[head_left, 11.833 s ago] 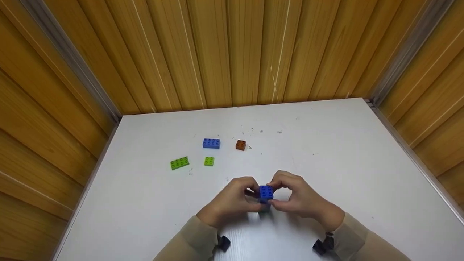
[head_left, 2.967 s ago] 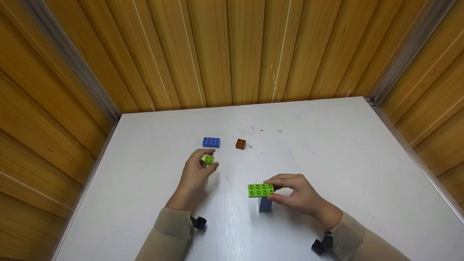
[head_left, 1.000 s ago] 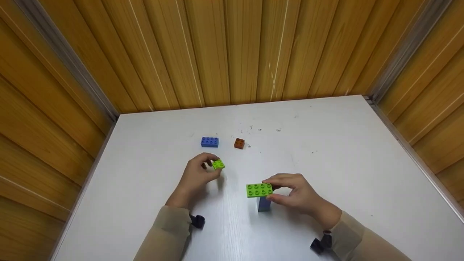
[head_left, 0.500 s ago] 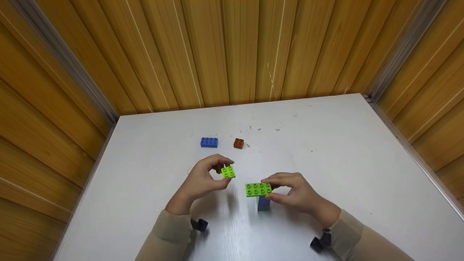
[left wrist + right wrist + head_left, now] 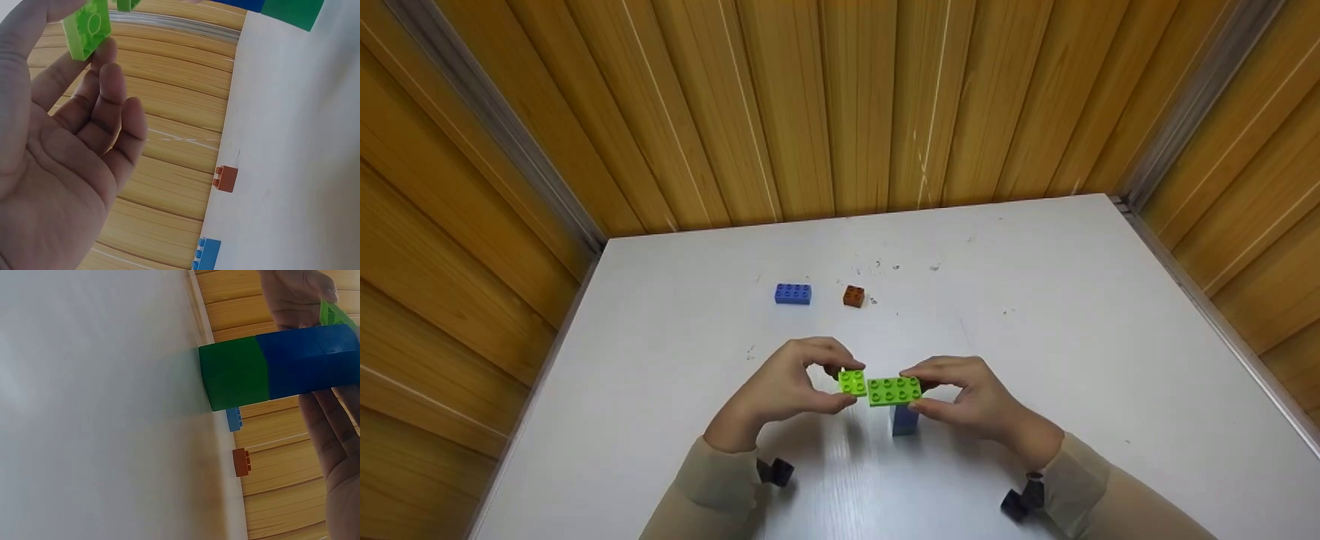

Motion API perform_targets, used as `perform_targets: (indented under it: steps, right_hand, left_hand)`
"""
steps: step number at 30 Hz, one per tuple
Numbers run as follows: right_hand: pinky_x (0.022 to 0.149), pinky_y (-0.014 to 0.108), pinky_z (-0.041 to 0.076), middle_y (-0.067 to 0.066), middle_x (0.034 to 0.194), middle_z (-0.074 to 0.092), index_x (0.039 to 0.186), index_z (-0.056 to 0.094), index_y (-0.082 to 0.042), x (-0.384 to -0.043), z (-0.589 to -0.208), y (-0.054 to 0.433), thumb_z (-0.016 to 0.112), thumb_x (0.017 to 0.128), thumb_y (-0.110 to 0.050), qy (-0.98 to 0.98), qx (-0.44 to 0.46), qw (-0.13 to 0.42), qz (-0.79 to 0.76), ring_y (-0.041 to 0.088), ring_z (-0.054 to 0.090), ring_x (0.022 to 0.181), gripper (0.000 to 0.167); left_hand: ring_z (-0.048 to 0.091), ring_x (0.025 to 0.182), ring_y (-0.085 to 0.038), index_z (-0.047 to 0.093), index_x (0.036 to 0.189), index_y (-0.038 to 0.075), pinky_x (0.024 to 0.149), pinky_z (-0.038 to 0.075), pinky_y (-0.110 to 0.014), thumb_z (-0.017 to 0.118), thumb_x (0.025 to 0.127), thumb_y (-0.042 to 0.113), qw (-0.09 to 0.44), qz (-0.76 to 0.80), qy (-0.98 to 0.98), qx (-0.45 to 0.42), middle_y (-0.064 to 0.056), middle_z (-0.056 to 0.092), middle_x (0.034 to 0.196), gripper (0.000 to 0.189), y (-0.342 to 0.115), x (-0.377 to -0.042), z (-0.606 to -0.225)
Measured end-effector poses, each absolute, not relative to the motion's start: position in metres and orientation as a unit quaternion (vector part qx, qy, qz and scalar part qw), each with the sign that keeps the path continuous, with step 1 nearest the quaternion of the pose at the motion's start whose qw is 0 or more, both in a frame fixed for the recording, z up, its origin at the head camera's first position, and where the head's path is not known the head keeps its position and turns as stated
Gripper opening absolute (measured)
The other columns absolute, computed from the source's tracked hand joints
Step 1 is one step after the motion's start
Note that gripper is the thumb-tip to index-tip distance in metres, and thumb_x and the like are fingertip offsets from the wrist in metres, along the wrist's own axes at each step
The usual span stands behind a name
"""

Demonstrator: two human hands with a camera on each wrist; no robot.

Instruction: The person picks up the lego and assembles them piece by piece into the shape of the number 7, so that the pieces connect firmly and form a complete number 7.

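My left hand (image 5: 791,379) pinches a small lime-green four-stud brick (image 5: 852,382) by its edges; its hollow underside shows in the left wrist view. Close to its right, an eight-stud lime-green brick (image 5: 894,391) sits on top of an upright stack (image 5: 904,421), overhanging to the left. Thumb and fingers of my right hand (image 5: 971,390) grip the right end of this brick. In the right wrist view the stack has a green brick (image 5: 235,374) at the bottom and blue (image 5: 295,363) above. The small brick is held level with the eight-stud brick's left end, a narrow gap between them.
Farther back on the white table (image 5: 660,337) lie a blue eight-stud brick (image 5: 793,294) and a brown four-stud brick (image 5: 853,296). Wood-patterned panels (image 5: 840,112) stand behind the table and at both sides.
The left hand has picked up the small lime-green brick and brought it right and toward me, beside the eight-stud brick. That longer brick was placed on the stack earlier. The right hand stays there.
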State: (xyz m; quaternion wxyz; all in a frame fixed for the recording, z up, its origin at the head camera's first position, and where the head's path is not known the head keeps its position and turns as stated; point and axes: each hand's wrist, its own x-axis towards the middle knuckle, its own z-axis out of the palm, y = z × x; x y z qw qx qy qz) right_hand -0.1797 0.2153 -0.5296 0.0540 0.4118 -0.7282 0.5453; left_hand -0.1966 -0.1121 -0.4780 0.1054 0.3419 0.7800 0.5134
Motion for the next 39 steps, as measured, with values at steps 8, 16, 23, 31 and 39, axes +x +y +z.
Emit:
perform_targets:
  steps: [8, 16, 23, 31, 39]
  right_hand:
    - [0.083, 0.035, 0.071, 0.015, 0.113, 0.086, 0.13, 0.082, -0.003, -0.1795, -0.5306, 0.216, 0.088, 0.092, 0.006, -0.73, 0.409, 0.052, 0.545, 0.01, 0.079, 0.098, 0.04]
    - [0.083, 0.034, 0.071, 0.014, 0.112, 0.086, 0.13, 0.083, -0.003, -0.1803, -0.5313, 0.2166, 0.088, 0.091, 0.006, -0.731, 0.412, 0.058, 0.541, 0.008, 0.079, 0.098, 0.041]
    - [0.084, 0.034, 0.071, 0.013, 0.112, 0.086, 0.13, 0.083, -0.004, -0.1793, -0.5305, 0.2158, 0.088, 0.092, 0.004, -0.734, 0.409, 0.053, 0.539, 0.009, 0.08, 0.098, 0.04]
    - [0.084, 0.035, 0.071, 0.016, 0.112, 0.086, 0.13, 0.082, -0.003, -0.1801, -0.53, 0.2158, 0.088, 0.093, 0.003, -0.725, 0.411, 0.044, 0.551, 0.02, 0.081, 0.095, 0.038]
    - [0.085, 0.034, 0.071, 0.016, 0.112, 0.086, 0.13, 0.082, -0.003, -0.1791, -0.5303, 0.2149, 0.088, 0.091, 0.008, -0.725, 0.407, 0.044, 0.554, 0.012, 0.08, 0.098, 0.041]
  left_hand:
    - [0.069, 0.102, -0.009, 0.088, 0.126, 0.016, 0.097, 0.061, -0.036, 0.094, 0.089, 0.016, 0.129, 0.52, 0.757, 0.374, -0.004, 0.086, 0.118, 0.037, -0.1086, -0.1944, -0.4784]
    - [0.072, 0.103, -0.012, 0.087, 0.128, 0.021, 0.103, 0.059, -0.043, 0.093, 0.09, 0.019, 0.149, 0.504, 0.778, 0.343, 0.003, 0.088, 0.117, 0.039, -0.1088, -0.1937, -0.4748]
    - [0.072, 0.101, -0.012, 0.087, 0.129, 0.016, 0.101, 0.059, -0.035, 0.093, 0.091, 0.018, 0.137, 0.498, 0.782, 0.348, -0.003, 0.088, 0.117, 0.039, -0.1122, -0.1941, -0.4754]
    - [0.073, 0.103, -0.011, 0.087, 0.13, 0.018, 0.101, 0.06, -0.045, 0.091, 0.091, 0.021, 0.156, 0.483, 0.804, 0.31, 0.005, 0.088, 0.115, 0.039, -0.1104, -0.1925, -0.4754]
    - [0.074, 0.099, -0.01, 0.088, 0.126, 0.016, 0.094, 0.067, -0.051, 0.094, 0.09, 0.021, 0.159, 0.491, 0.811, 0.274, 0.005, 0.087, 0.11, 0.037, -0.1038, -0.1879, -0.4774]
